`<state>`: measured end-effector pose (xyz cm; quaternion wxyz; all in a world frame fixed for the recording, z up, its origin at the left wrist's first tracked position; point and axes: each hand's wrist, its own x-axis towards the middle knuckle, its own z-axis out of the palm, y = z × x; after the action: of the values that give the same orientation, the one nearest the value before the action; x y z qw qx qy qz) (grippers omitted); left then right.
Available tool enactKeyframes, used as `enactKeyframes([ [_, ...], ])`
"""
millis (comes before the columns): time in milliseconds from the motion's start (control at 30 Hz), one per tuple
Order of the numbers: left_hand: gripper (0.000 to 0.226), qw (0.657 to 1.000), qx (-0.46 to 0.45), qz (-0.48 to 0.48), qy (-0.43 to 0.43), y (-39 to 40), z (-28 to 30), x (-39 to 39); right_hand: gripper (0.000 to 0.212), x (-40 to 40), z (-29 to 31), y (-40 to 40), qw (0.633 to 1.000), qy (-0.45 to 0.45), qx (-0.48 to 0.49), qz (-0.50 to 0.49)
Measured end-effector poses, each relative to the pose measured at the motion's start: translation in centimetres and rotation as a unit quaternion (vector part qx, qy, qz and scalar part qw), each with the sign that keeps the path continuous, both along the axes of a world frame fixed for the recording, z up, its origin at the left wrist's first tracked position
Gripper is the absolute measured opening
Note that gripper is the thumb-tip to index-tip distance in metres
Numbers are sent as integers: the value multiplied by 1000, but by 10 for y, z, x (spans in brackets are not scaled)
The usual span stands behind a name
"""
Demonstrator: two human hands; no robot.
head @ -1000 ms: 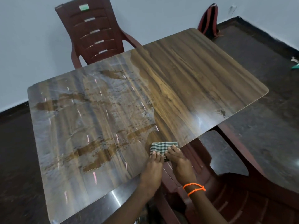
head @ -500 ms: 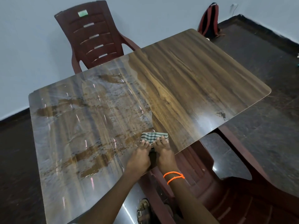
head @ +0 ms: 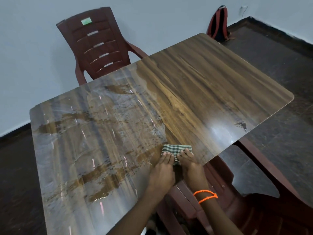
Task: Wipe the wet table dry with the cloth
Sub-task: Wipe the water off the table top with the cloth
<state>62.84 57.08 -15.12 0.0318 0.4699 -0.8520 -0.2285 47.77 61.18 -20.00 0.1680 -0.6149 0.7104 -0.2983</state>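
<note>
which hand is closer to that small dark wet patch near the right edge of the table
The right hand. It presses the cloth on the side toward the dark patch; the left hand lies beside it, farther from the patch.

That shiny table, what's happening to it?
A person is wiping the wood-patterned table with a folded green checked cloth. The left hand and right hand press it flat near the table's near edge. The table's left part looks wet and streaky; the right part looks mostly dry.
</note>
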Motion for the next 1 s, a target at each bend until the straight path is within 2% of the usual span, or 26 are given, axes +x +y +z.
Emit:
enactKeyframes([
  [200,60,1000,-10,-7,-29,-48,2,20,36,44,8,-47,998,-11,5,-64],
  [400,57,999,-3,3,-32,-34,8,68,37,88,12,-29,999,-46,9,3],
  [533,68,997,26,-25,-68,-2,10,77,37,87,13,-4,998,-58,-5,13],
  [667,67,994,23,-69,-76,-4,9,47,36,62,13,7,998,-53,6,-43],
  [833,55,997,-3,-73,-35,-61,16,11,38,34,15,-52,991,-39,35,-125],
  [1000,51,999,-11,-22,-44,-107,16,28,39,65,21,-103,993,-24,49,-107],
])
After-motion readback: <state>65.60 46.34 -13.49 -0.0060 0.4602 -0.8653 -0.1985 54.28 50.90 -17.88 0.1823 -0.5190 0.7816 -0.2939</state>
